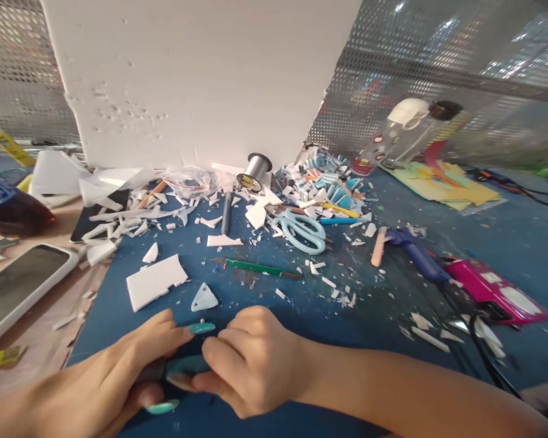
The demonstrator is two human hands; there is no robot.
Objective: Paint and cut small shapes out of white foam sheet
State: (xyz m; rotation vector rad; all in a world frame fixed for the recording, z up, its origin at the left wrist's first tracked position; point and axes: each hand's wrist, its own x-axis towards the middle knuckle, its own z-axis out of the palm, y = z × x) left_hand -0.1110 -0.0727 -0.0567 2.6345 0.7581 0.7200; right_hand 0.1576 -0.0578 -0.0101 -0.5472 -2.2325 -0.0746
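My left hand (114, 377) and my right hand (251, 359) meet at the near edge of the blue cutting mat (369, 316). Both are closed around a small teal-handled tool (182, 367) held between them; most of it is hidden by my fingers. Just beyond my hands lie a small white foam triangle (204, 298) and a larger white foam piece (155, 281). A green-handled craft knife (260, 267) lies further out on the mat.
A big white foam board (201, 79) stands at the back. Several foam scraps, light blue scissors (301, 230), a wire spool (254, 171), a blue and pink glue gun (466, 277) with its cord, a phone (21, 289) at left, a bottle (402, 137) and yellow paper at right.
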